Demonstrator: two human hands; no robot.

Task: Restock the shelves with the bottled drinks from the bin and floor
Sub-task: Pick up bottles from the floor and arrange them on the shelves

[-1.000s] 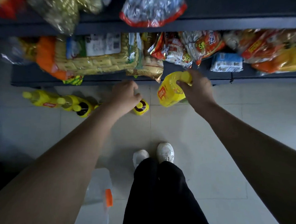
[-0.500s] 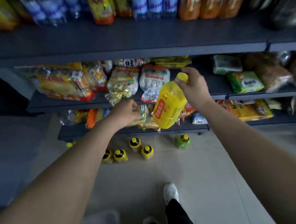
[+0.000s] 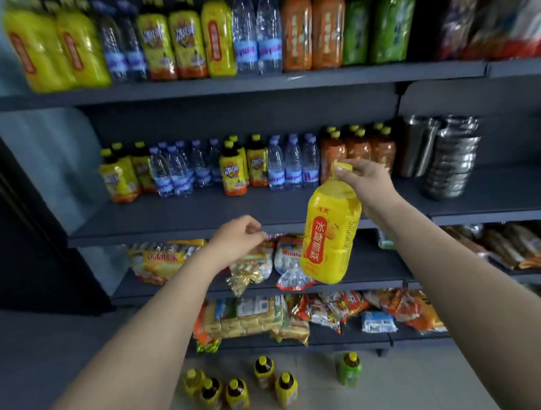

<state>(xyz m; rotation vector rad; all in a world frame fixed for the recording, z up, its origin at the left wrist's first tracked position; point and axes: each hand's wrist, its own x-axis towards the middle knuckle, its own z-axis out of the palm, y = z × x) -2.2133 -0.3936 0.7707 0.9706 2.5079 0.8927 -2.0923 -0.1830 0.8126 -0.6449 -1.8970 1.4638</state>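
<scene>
Since half a second ago the bottle (image 3: 331, 232) has gone up a level. It was hanging in front of the snacks, now its top is level with the drink shelf (image 3: 184, 215), and my view has tipped up with it.

Right hand (image 3: 367, 180) pinches it at the neck, just under the yellow cap (image 3: 343, 167), fingers curled round. The bottle hangs below the hand, a bit tilted, base swung toward 7 o'clock, touching nothing but my fingers.

Left hand (image 3: 238, 238) is out at 9 o'clock from the bottle, by the front edge of the drink shelf, fingers loosely curled with nothing in them.

Snack bags (image 3: 253, 263) sit behind the bottle's lower half. At 12 o'clock from my right hand the drink shelf has orange bottles (image 3: 357, 150), with waters (image 3: 292, 165) and yellow ones running off toward 9 o'clock. Stacked steel bowls (image 3: 453, 165) are at 3 o'clock. Top shelf (image 3: 224, 84) is lined with bigger drinks.

Down at 6 o'clock a cluster of yellow floor bottles (image 3: 236, 394) stands upright on the floor (image 3: 400, 387), and a green bottle (image 3: 349, 369) stands apart at their 3 o'clock.
</scene>
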